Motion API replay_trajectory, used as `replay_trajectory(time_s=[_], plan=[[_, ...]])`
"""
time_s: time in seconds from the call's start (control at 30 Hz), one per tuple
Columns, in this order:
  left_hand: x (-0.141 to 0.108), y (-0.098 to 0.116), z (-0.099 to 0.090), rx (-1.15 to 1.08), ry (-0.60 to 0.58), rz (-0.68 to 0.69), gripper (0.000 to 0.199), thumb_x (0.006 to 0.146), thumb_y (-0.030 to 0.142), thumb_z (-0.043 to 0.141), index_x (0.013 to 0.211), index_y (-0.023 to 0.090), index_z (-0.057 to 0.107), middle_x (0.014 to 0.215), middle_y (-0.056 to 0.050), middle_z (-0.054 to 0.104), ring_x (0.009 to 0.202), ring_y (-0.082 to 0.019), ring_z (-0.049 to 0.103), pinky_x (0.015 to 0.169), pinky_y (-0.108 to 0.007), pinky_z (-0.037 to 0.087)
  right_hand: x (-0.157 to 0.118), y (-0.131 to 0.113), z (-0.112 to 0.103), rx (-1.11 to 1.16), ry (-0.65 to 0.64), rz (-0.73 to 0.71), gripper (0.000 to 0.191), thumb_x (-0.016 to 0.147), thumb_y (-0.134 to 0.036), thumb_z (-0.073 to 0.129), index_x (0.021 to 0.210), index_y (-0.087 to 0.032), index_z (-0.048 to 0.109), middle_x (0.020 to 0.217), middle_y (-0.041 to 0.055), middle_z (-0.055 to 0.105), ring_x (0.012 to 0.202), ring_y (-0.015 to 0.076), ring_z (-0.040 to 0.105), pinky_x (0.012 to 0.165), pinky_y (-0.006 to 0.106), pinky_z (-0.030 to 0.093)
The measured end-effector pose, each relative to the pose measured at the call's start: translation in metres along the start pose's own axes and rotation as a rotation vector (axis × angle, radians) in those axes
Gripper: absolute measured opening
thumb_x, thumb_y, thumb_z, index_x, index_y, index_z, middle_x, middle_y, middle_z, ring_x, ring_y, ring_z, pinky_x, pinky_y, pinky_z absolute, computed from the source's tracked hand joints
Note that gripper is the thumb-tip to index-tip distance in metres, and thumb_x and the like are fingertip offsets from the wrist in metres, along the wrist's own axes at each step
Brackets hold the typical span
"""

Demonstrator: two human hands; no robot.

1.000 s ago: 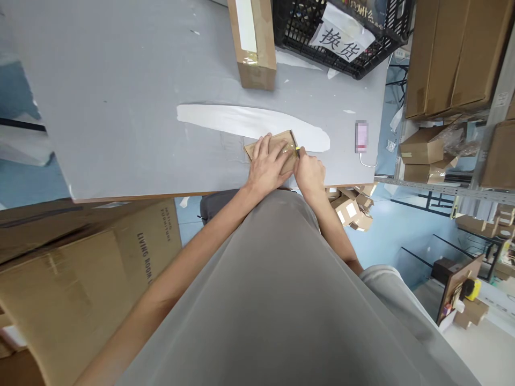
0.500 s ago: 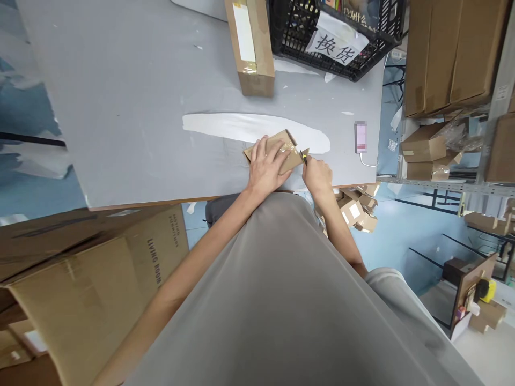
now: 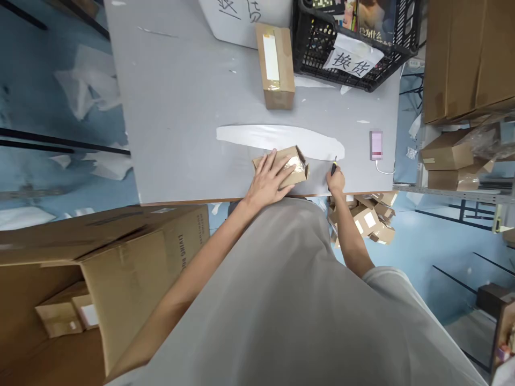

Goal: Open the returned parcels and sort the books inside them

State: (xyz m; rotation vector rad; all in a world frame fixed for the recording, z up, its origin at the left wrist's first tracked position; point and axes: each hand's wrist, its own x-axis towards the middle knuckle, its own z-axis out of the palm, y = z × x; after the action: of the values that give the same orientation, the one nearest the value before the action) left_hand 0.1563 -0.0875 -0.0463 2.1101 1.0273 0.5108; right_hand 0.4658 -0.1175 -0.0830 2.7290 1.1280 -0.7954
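A small brown cardboard box [image 3: 296,174] with shiny clear tape lies near the front edge of the table, its right end parted into loose flaps. My left hand [image 3: 265,179] rests on top of it, fingers spread and pressed flat, with the thumb along its near side. To the right, apart from the box, my right hand [image 3: 336,181] is closed around a utility knife [image 3: 333,167] with a black and yellow body. The knife points away from me, over the table. What is inside the box is hidden.
Behind the box lies a white strip [image 3: 277,136] on the grey table [image 3: 181,107]. A taped carton [image 3: 277,69] and a black crate [image 3: 338,56] with books stand farther back. A phone [image 3: 376,146] lies right. Large open carton [image 3: 140,279] at left; several boxes [image 3: 366,217] below right.
My right hand has moved right with the utility knife, away from the box. The box's right end now stands parted. My left hand stays on the box while the view has shifted.
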Motion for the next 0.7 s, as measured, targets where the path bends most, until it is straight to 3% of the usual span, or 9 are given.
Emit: replay_trajectory(time_s=[0.13,0.27,0.33,0.43,0.5,0.57,0.7], plan=[[-0.031,-0.01,-0.019,0.03,0.01,-0.039,0.063,0.103,0.054,0.07,0.164,0.039,0.068,0.187,-0.008,0.046,0.181,-0.042,0.025,0.146,-0.072,0.017,0.004,0.004,0.024,-0.006,0.012,0.032,0.054,0.11,-0.021,0.051,0.162,-0.004,0.054,0.154,0.0325,0.065,0.136,0.0362,0.069,0.119,0.051,0.053],[-0.064,-0.025,-0.032,0.043,0.08,-0.149,0.064,0.103,0.057,0.066,0.163,0.034,0.069,0.189,-0.01,0.043,0.182,-0.04,0.024,0.145,-0.071,0.023,-0.006,-0.007,0.032,0.033,0.121,-0.082,0.056,0.108,-0.022,0.054,0.16,-0.002,0.057,0.16,0.0336,0.061,0.149,0.0375,0.06,0.128,0.051,0.046],[-0.079,-0.032,-0.037,0.018,0.172,-0.211,0.061,0.106,0.059,0.06,0.16,0.031,0.071,0.187,-0.012,0.047,0.18,-0.039,0.03,0.143,-0.068,0.03,-0.013,-0.023,0.037,0.198,0.014,-0.148,0.048,0.112,-0.028,0.054,0.153,-0.005,0.064,0.149,0.029,0.071,0.138,0.0335,0.068,0.124,0.048,0.052],[-0.097,-0.037,-0.041,-0.038,0.35,-0.332,0.056,0.11,0.06,0.054,0.151,0.029,0.075,0.176,-0.015,0.061,0.169,-0.036,0.052,0.139,-0.064,0.042,-0.03,-0.054,0.047,0.574,-0.357,-0.191,0.044,0.116,-0.049,0.056,0.134,-0.013,0.075,0.121,0.0164,0.085,0.107,0.0249,0.081,0.105,0.041,0.065],[-0.105,-0.037,-0.044,-0.078,0.459,-0.426,0.052,0.112,0.059,0.052,0.143,0.027,0.079,0.163,-0.016,0.071,0.157,-0.034,0.065,0.135,-0.061,0.048,-0.043,-0.073,0.051,0.755,-0.541,-0.237,0.05,0.114,-0.062,0.06,0.128,-0.017,0.078,0.115,0.0107,0.086,0.099,0.0215,0.082,0.098,0.036,0.067],[-0.11,-0.037,-0.045,-0.128,0.556,-0.5,0.05,0.112,0.059,0.051,0.133,0.025,0.081,0.15,-0.016,0.079,0.147,-0.033,0.072,0.131,-0.057,0.054,-0.054,-0.086,0.051,0.817,-0.598,-0.328,0.053,0.109,-0.067,0.065,0.124,-0.019,0.081,0.117,0.008,0.087,0.107,0.0222,0.082,0.099,0.035,0.067],[-0.103,-0.042,-0.038,-0.284,0.622,-0.598,0.047,0.109,0.06,0.059,0.127,0.023,0.081,0.142,-0.015,0.082,0.14,-0.031,0.076,0.12,-0.049,0.063,-0.062,-0.094,0.033,0.749,-0.487,-0.49,0.055,0.105,-0.068,0.067,0.12,-0.019,0.086,0.124,0.0069,0.088,0.125,0.0294,0.079,0.109,0.041,0.066]])
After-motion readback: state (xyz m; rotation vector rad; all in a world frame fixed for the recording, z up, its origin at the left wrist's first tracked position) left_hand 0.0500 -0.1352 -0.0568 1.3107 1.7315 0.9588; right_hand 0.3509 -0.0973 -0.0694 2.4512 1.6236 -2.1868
